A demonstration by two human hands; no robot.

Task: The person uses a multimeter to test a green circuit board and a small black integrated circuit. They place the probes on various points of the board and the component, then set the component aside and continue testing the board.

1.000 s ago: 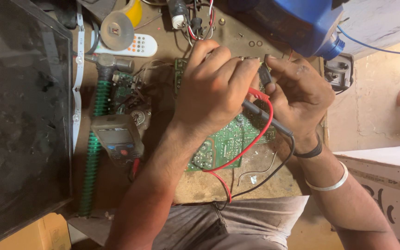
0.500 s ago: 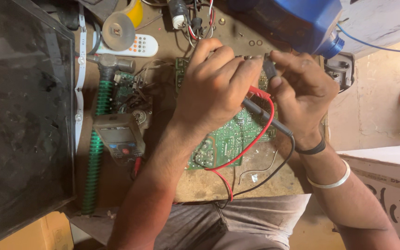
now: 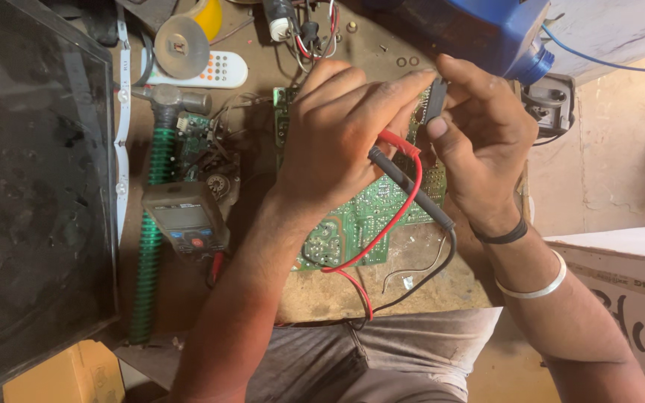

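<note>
A green circuit board [image 3: 352, 224] lies on a worn wooden bench [image 3: 427, 287]. My left hand [image 3: 345, 142] rests over the board, closed around the handles of a red probe [image 3: 399, 142] and a black probe [image 3: 412, 190]. Their red and black leads loop toward me across the board. My right hand [image 3: 483, 142] pinches a small dark part [image 3: 435, 101] between thumb and fingers at the board's far edge. A multimeter [image 3: 184, 220] lies to the left of the board. The probe tips are hidden under my hands.
A large dark screen panel [image 3: 31, 186] fills the left side. Beside it lie a green ribbed hose [image 3: 151, 261], a hammer [image 3: 173, 101], a white remote [image 3: 214, 71] and a second small board [image 3: 199, 138]. A blue container [image 3: 479, 30] stands at the far right, a white box [image 3: 628, 276] at the right.
My right hand's fingers have crept toward the far edge of the board and closed on the dark part. The left hand has barely moved.
</note>
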